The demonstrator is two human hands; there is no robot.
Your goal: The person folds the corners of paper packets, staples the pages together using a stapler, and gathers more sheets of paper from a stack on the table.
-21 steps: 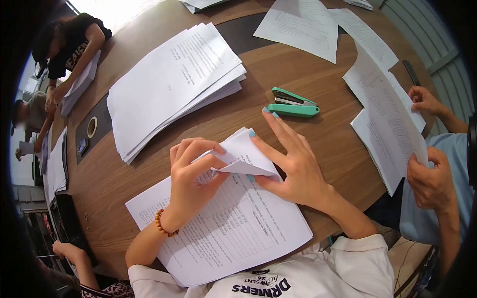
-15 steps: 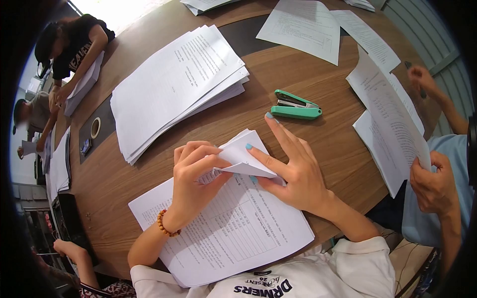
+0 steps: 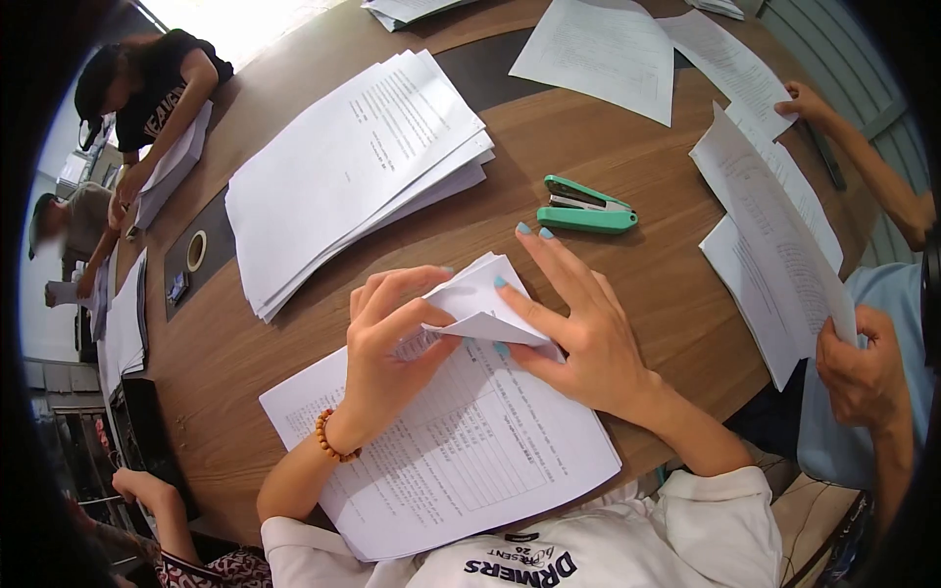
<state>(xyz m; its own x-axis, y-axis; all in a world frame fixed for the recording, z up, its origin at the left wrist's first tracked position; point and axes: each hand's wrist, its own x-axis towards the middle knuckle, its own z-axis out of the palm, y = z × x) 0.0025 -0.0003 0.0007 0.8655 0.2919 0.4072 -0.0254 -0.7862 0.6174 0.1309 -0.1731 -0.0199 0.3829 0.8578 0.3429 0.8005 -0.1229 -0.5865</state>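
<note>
A stack of printed sheets (image 3: 441, 461) lies before me, its top corner folded back. My left hand (image 3: 392, 328), with a beaded bracelet at the wrist, pinches the lifted paper between thumb and fingers. On the other side of the fold, my right hand (image 3: 583, 328) has its fingers spread, the thumb and index finger touching the paper. Beyond its fingertips a green stapler (image 3: 588, 208) rests on the wooden table. A thicker pile of papers (image 3: 343, 176) lies at the upper left of my hands.
At the right, a co-worker's hand (image 3: 863, 367) holds up sheets (image 3: 774, 211); the other touches a paper farther back. Loose pages (image 3: 600, 59) lie at the table's far side. A tape roll (image 3: 197, 251) sits left. Other people handle papers at the upper left.
The co-worker's far hand at the right has moved up and back onto a sheet. My hands keep nearly the same hold on the folded paper. The view has shifted slightly.
</note>
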